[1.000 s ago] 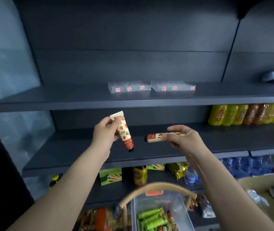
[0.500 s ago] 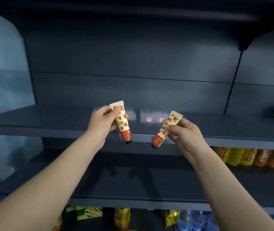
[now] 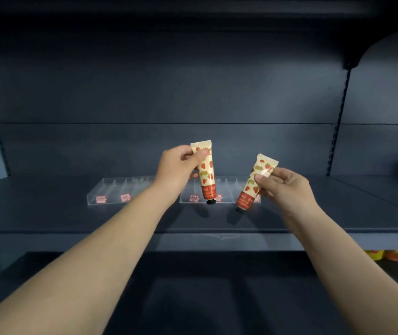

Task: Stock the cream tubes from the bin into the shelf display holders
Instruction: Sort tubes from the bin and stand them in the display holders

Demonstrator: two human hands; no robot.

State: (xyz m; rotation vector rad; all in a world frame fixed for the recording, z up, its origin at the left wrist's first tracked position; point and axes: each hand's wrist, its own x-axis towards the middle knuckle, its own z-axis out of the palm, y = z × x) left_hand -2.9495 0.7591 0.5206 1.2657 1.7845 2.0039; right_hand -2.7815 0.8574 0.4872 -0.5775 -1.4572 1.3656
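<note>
Left hand (image 3: 176, 169) pinches a strawberry-print tube (image 3: 206, 172) by its crimped end, cap down, above the front of the clear divided holder (image 3: 227, 187) on the dark shelf (image 3: 48, 213); right hand (image 3: 287, 187) pinches a second tube (image 3: 256, 182) (tilted, cap down too) over that holder's right end; twin holder (image 3: 111, 193) to its left

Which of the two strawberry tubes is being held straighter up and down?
The left tube, pinched by the left hand: it hangs almost vertical, cap down. The right tube, in the right hand, leans, cap end angled leftward.
</note>
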